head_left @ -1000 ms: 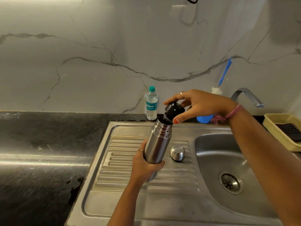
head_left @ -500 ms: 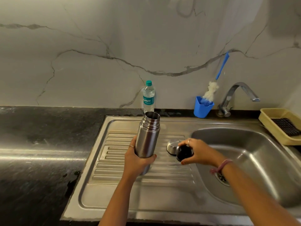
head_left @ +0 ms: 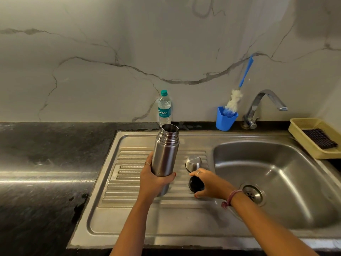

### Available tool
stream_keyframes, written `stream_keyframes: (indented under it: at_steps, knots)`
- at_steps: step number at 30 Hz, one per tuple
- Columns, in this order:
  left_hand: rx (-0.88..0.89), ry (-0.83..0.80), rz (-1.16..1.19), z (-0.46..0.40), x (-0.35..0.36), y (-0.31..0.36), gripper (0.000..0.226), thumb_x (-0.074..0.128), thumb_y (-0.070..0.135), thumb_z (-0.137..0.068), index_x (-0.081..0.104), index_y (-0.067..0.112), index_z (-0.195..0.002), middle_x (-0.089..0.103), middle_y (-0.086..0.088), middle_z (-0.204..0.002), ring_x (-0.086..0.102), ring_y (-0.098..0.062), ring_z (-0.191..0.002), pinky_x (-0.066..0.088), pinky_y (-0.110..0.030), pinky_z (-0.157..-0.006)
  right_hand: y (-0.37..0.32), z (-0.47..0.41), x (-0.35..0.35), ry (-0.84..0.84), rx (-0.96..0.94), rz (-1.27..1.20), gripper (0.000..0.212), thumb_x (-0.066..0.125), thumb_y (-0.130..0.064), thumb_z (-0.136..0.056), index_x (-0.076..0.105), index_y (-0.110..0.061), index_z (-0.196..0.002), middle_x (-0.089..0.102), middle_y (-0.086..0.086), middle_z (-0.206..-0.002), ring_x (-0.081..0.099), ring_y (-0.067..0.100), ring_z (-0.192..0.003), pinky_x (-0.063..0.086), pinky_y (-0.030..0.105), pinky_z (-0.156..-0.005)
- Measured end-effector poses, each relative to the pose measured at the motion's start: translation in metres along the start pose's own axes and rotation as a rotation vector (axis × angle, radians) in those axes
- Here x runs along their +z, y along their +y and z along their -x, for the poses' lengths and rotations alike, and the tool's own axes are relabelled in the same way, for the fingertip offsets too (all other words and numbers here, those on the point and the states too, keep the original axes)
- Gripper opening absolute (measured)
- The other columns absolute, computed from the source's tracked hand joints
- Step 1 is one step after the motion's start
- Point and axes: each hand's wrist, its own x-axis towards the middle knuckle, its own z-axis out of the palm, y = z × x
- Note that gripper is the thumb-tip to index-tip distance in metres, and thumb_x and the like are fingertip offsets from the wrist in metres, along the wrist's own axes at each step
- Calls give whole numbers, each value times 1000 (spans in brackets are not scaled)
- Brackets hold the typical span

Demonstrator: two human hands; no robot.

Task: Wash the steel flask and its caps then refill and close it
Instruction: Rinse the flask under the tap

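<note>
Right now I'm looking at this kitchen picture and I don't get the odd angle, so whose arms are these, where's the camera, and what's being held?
There is no machine here. The camera sits on a person's head, looking forward and down, so the two bare arms are that person's own. The left hand grips an open steel flask, held upright over the ribbed draining board of a steel sink. The right hand holds a black inner cap low at the board. A steel outer cap stands just behind it. Against the wall stand a water bottle, a blue cup holding a bottle brush, and the tap. A yellow tray sits on the right.
</note>
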Motion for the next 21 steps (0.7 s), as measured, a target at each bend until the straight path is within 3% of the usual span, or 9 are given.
stream_keyframes:
  at_steps: [5, 8, 11, 14, 17, 19, 21]
  knots:
    - [4, -10, -12, 1, 2, 6, 96, 91, 29, -50, 48, 30, -136, 65, 6, -113, 65, -13, -99, 58, -42, -87, 2, 3, -1, -16, -3, -44, 83, 78, -26, -76, 34, -22, -146, 40, 0, -144, 43, 17, -130, 40, 25, -106]
    - [9, -19, -19, 1, 4, 8, 96, 94, 20, -56, 46, 29, -138, 64, 5, -115, 64, -15, -101, 58, -39, -87, 5, 6, -6, -24, -14, -46, 84, 79, -27, -76, 33, -22, -146, 39, 0, -145, 42, 16, -130, 36, 22, -106]
    - [28, -29, -19, 0, 6, 12, 95, 94, 14, -59, 45, 26, -139, 62, 4, -117, 62, -15, -104, 56, -32, -84, 9, 12, -18, -7, -6, -63, 81, 79, -30, -76, 35, -22, -144, 41, -2, -144, 43, 12, -128, 33, 15, -101]
    - [49, -44, -18, 0, 9, 22, 91, 93, 13, -60, 45, 30, -135, 61, 8, -114, 61, -9, -101, 50, -18, -77, 4, 18, -38, 46, -11, -144, 67, 76, -37, -78, 45, -26, -137, 52, -5, -134, 52, 5, -115, 40, 10, -91]
    - [61, -75, 0, 0, 17, 39, 84, 93, 12, -60, 43, 42, -121, 60, 15, -108, 61, -1, -94, 47, -11, -71, -11, 27, -60, 145, -39, -384, 64, 76, -40, -76, 48, -30, -132, 57, -12, -123, 56, 5, -111, 51, 23, -93]
    - [74, -105, 23, 0, 25, 50, 81, 93, 12, -59, 44, 45, -114, 60, 18, -106, 62, 6, -90, 48, -9, -67, -23, 34, -71, 193, -68, -596, 75, 78, -46, -71, 44, -31, -136, 54, -13, -128, 53, 6, -119, 52, 28, -93]
    - [94, -144, 56, 0, 37, 61, 86, 95, 19, -55, 44, 43, -120, 62, 16, -109, 63, 6, -93, 51, -12, -72, -33, 39, -78, 236, -94, -748, 84, 79, -53, -66, 38, -39, -138, 49, -14, -136, 48, 4, -125, 50, 30, -96]
